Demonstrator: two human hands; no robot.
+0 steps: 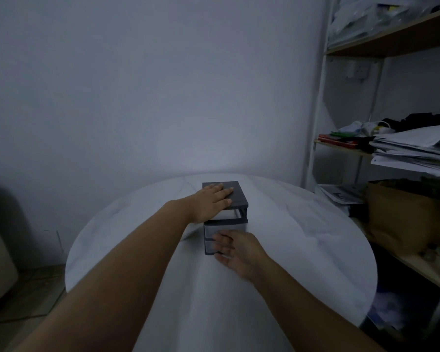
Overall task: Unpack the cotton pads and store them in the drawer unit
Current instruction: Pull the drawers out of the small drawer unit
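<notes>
Drawer unit (235,193) on desk (290,237); left hand (211,199) flat atop it, right hand (236,252) spread, straight-fingered, against its lower fronts: probably drawer-opening, needing a straight pull; cotton pads unseen.

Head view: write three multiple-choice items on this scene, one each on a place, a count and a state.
1. Where does the small dark grey plastic drawer unit stand? A round white table; B wooden shelf; C floor.
2. How many hands touch it? A none; B one; C two.
3. How does the left hand lie? A flat, fingers straight; B fist; C pinching a pad.
Key: 1A, the unit sits mid-table; 2C, the left hand presses its top and the right hand touches the lower drawer fronts; 3A, straight fingers rest on top.
</notes>
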